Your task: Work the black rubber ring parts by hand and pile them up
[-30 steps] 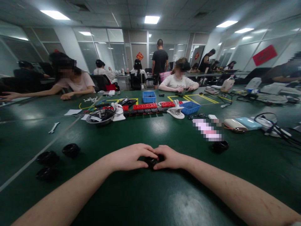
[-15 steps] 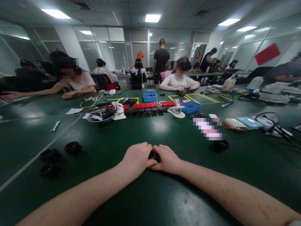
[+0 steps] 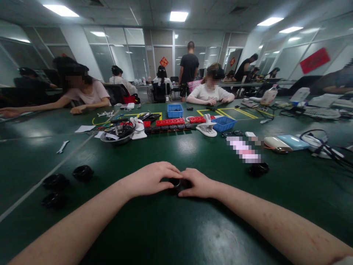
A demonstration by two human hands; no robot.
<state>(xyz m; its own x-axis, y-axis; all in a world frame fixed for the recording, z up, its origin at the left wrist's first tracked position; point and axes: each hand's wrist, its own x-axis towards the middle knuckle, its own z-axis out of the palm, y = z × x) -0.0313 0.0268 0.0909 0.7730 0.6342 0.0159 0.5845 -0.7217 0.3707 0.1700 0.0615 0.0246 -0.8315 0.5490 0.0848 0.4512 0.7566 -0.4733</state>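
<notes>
Both my hands meet over a small black round part (image 3: 175, 183) on the green table (image 3: 176, 228). My left hand (image 3: 150, 179) curls its fingers over the part from the left. My right hand (image 3: 198, 183) pinches it from the right. Most of the part is hidden under my fingers. Three similar black round parts (image 3: 83, 172) lie on the table to my left, and another black round part (image 3: 258, 169) sits to the right.
A metal bowl (image 3: 117, 135) with cables, red and black power strips (image 3: 169, 124), blue bins (image 3: 174, 110), a white clamp (image 3: 207, 128), a wrench (image 3: 62, 147), power banks (image 3: 277, 143) and cables lie further out. Other people sit at the table's far side.
My hands stay joined on the black part; the fingers shifted around it, closing tighter half a second ago and now lying flatter. The view tilted slightly.
</notes>
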